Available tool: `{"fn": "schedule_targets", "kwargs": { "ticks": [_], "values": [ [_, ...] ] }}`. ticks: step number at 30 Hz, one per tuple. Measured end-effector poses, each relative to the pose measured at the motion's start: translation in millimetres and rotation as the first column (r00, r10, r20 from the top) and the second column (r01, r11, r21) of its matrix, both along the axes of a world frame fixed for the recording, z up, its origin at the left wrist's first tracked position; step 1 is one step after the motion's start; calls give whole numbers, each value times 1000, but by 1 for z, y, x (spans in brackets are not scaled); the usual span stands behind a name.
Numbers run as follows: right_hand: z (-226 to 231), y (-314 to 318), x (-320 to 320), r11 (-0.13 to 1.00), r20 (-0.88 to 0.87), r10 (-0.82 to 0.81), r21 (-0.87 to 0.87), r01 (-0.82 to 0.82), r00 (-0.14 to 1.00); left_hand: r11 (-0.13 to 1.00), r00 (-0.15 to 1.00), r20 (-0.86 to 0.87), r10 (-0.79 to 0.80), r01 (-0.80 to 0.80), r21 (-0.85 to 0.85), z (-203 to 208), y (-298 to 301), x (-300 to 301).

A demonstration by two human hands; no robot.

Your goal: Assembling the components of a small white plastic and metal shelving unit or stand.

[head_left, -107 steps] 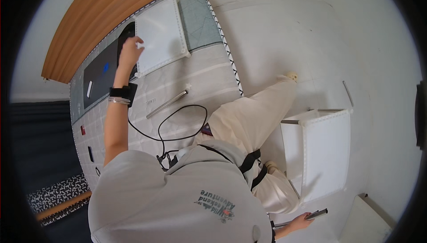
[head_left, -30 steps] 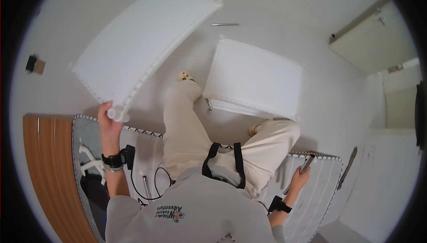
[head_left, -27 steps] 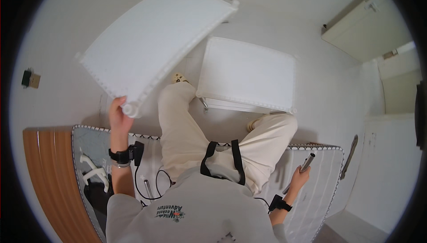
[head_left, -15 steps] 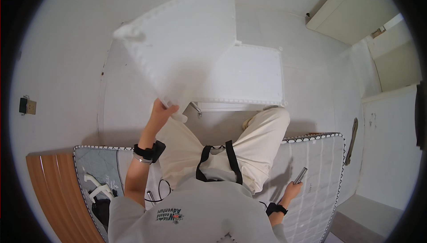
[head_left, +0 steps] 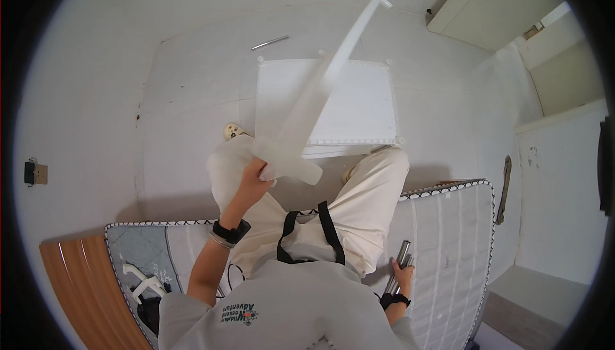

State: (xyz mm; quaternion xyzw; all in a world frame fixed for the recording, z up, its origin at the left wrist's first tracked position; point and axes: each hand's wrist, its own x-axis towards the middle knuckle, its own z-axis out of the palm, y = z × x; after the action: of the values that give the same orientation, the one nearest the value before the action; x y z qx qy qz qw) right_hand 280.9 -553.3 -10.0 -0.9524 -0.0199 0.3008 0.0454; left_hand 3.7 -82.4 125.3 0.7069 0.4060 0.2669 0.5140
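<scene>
"What's moved?"

"The white panel (head_left: 315,101). It lay on the mattress (head_left: 448,254) at first; now it's in the air, one corner in the fingers of the left hand (head_left: 257,174)."

"Same angle as half a second ago?"

"No, its broad face showed then. Now it's nearly edge-on, slanting in front of the low white unit (head_left: 362,100), with that hand farther to the right."

"And the right hand (head_left: 403,276)?"

"Drawn in closer to the body; its metal tubes (head_left: 404,249) now show as two."

"The loose tube (head_left: 270,43) on the floor (head_left: 192,94)?"

"Back in sight."
</scene>
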Motion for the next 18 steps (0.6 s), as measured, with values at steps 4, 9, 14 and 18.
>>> {"fn": "schedule_targets", "kwargs": {
  "ticks": [4, 9, 14, 18],
  "values": [
    [-2, -11, 19, 993, 67, 45, -116, -37, 997, 995, 995, -97, 1, 9, 98, -38, 0, -12],
    [107, 105, 58, 920, 319, 176, 283, -271, 931, 993, 998, 22, 67, -64, -101, -24, -13, -5],
    [211, 259, 11, 516, 357, 377, 685, -514, 854, 998, 999, 15, 39, -38, -58, -61, -25, -6],
    [267, 333, -56, 13, 584, 537, 715, -699, 608, 983, 986, -151, -67, 92, 160, -86, -32, -8]
  ]
}}
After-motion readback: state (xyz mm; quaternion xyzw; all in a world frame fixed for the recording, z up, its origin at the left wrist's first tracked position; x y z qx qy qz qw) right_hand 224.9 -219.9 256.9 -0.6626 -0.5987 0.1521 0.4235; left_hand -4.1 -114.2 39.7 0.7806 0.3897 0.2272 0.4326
